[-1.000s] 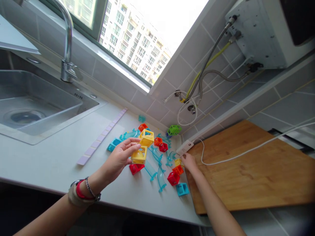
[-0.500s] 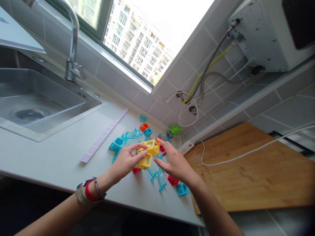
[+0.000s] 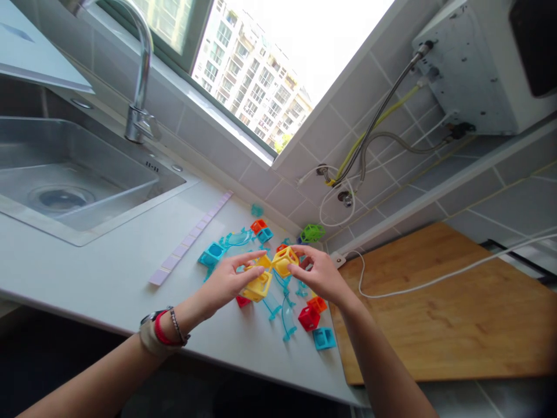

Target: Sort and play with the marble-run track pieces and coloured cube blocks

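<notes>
Between both hands (image 3: 275, 276), yellow block pieces (image 3: 257, 285), held above countertop (image 3: 200, 331)

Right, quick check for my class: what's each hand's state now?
Left hand: closed on at least one yellow block.
Right hand: closed on another yellow block, thumb and fingers gripping it.

Daylight is pouring through the window (image 3: 300, 40), blowing the sky out to white, while shadow is swallowing the space below the countertop (image 3: 117, 261).
</notes>
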`<action>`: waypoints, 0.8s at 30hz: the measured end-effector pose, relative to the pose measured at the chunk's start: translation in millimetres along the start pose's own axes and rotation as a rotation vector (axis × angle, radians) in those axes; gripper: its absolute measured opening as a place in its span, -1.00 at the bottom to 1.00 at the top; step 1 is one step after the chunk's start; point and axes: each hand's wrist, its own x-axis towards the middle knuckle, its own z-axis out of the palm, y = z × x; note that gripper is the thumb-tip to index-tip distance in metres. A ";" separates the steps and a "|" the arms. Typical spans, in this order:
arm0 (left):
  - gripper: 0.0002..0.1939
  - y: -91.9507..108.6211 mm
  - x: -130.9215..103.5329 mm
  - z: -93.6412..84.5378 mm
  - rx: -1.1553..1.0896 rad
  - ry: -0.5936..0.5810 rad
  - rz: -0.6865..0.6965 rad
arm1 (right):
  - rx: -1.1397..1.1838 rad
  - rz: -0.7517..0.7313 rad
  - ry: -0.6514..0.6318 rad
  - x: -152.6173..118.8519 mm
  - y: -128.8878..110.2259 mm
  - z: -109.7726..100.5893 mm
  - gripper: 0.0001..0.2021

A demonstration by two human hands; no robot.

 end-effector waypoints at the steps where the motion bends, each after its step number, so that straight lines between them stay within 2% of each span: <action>1: -0.36 3.3 0.6 -3.1 0.002 0.039 0.012 | -0.016 0.018 0.051 7.3 6.8 -3.2 -0.52; 3: -0.35 9.4 2.0 -10.7 -0.012 0.078 0.041 | -0.048 0.059 0.156 26.2 24.0 -7.0 -0.47; 6: -0.33 16.2 4.0 -23.0 -0.047 0.101 0.090 | -0.093 0.139 0.219 61.2 53.6 -0.5 -0.48; 10: -0.37 18.4 5.0 -33.4 -0.057 0.109 0.116 | -0.157 0.289 0.246 104.5 88.7 27.7 -0.56; 14: -0.39 14.5 4.9 -32.8 -0.037 0.097 0.091 | -0.218 0.393 0.282 134.3 114.7 54.1 -0.52; 18: -0.39 10.1 6.3 -27.2 -0.055 0.064 0.023 | -0.280 0.458 0.263 155.4 129.2 71.1 -0.49; 24: -0.46 1.3 9.6 -23.7 -0.023 0.045 -0.013 | -0.368 0.509 0.230 167.4 131.7 91.0 -0.45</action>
